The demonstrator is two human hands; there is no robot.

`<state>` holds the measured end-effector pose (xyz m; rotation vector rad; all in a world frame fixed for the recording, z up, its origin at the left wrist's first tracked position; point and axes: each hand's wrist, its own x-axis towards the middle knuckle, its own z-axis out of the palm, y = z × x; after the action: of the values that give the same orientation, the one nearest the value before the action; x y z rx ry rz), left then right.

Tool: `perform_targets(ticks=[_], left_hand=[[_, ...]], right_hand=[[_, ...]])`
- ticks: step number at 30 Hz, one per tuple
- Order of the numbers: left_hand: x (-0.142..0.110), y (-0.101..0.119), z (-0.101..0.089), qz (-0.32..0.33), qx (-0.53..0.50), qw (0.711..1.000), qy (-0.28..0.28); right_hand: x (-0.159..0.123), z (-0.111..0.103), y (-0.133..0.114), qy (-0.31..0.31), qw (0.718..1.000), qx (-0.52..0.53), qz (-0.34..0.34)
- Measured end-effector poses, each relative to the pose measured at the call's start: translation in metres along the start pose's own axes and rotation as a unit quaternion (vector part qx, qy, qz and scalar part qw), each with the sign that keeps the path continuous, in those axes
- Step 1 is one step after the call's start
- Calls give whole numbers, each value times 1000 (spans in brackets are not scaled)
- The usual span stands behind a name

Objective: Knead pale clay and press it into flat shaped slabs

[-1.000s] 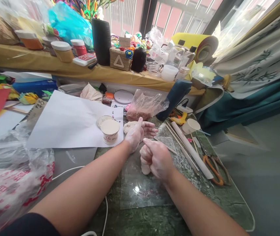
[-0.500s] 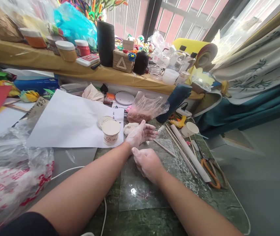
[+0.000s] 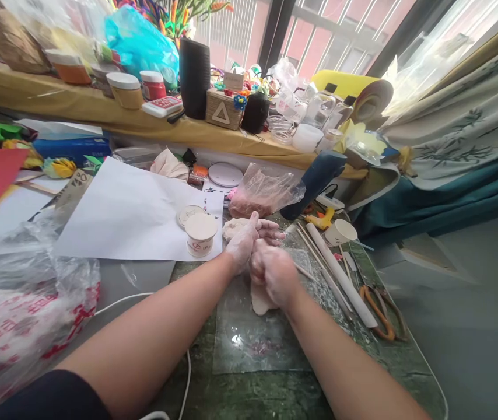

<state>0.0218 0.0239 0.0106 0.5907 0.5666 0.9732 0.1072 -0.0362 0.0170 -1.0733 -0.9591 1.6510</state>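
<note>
Two hands: the right, fingers curled, and the left, fingers extended, touch apparently pale dough.

Barred window above a yellow-draped ledge, beside curtains.

head-worn | forward, down | bench close (windowsill farther) | single view
</note>
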Motion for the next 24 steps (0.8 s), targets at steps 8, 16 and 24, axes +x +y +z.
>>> perform_targets(ticks=[8, 16, 24], left_hand=[[1, 0, -2, 2, 20, 1000, 0], [1, 0, 0, 8, 49, 999, -10], [3, -2, 0, 8, 69, 998, -6]], right_hand=[[0, -4, -2, -31, 998, 57, -1], [-36, -19, -5, -59, 994, 86, -1], [-48, -19, -3, -101, 995, 6, 3]])
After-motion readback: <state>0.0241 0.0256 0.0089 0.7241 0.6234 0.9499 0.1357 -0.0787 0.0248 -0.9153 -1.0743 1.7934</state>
